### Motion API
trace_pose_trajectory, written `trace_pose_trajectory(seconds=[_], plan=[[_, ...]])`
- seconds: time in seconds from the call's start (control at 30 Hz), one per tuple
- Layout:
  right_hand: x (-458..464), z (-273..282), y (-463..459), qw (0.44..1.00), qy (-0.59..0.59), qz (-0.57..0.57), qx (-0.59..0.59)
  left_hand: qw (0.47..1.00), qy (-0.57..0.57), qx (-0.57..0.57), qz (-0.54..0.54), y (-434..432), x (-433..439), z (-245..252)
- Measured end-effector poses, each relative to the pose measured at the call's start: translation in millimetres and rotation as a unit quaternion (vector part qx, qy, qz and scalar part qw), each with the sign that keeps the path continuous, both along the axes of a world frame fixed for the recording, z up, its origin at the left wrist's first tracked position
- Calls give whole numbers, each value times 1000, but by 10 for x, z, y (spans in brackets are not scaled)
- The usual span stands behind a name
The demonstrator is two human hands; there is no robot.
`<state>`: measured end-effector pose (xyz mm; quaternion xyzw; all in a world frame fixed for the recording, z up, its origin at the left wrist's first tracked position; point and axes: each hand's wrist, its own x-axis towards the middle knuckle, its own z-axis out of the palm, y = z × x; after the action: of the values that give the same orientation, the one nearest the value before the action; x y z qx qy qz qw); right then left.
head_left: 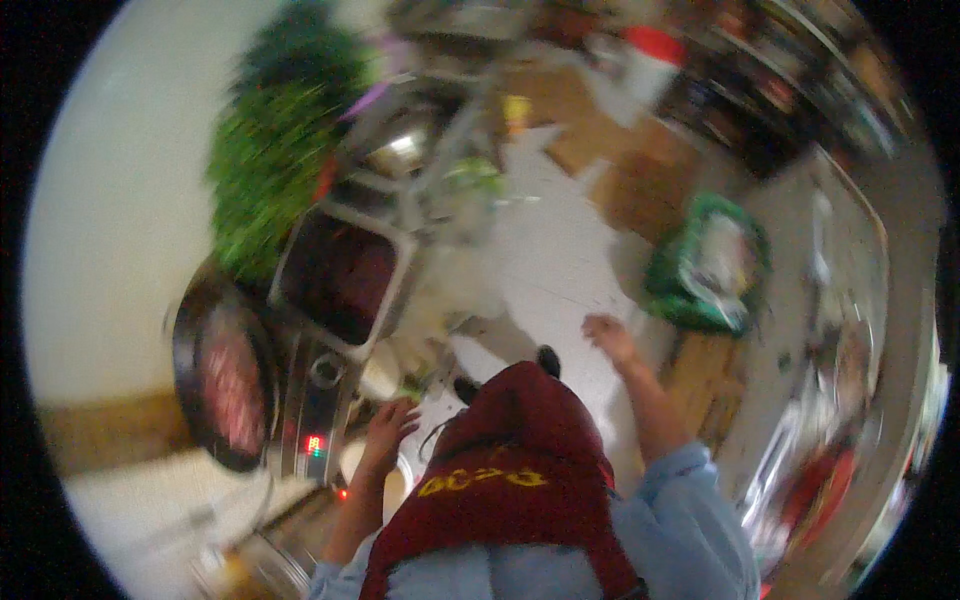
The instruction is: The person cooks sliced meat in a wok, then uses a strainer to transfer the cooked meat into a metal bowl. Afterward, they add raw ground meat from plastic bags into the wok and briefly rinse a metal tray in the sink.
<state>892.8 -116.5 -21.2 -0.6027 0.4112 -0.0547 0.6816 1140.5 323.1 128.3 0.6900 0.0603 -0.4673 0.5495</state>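
My left hand (391, 426) hangs with its fingers loosely apart beside the counter, near a pale round bowl-like thing (381, 369). My right hand (611, 337) is out over the pale floor, fingers a little curled, with nothing seen in it. To the left of my left hand sits a dark round pan (225, 375) with pinkish-red contents, perhaps meat. Beside it is a cooking appliance (315, 409) with a knob and a lit red display. A dark rectangular metal basin (337, 277) stands beyond them. The picture is blurred by motion.
Leafy greens (277, 150) are heaped along the left wall. A green plastic bag (709, 262) with pale contents lies at right, by a large pale table or cabinet (795, 300). Flattened brown cardboard (637, 165) covers part of the floor, near a white bucket with a red top (649, 64).
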Motion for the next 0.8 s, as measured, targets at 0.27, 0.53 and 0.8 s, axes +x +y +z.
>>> trace_pose_trajectory(seconds=[0.27,0.53,0.8], plan=[[2609,1066,2051,963,-153,132,178,992,-40,27,118,739,-122,-41],[3331,1176,2501,984,-143,-102,6,983,11,10,183,1550,-278,-351],[1456,1701,2196,991,-28,-113,-71,999,-48,10,-6,1205,104,-518]])
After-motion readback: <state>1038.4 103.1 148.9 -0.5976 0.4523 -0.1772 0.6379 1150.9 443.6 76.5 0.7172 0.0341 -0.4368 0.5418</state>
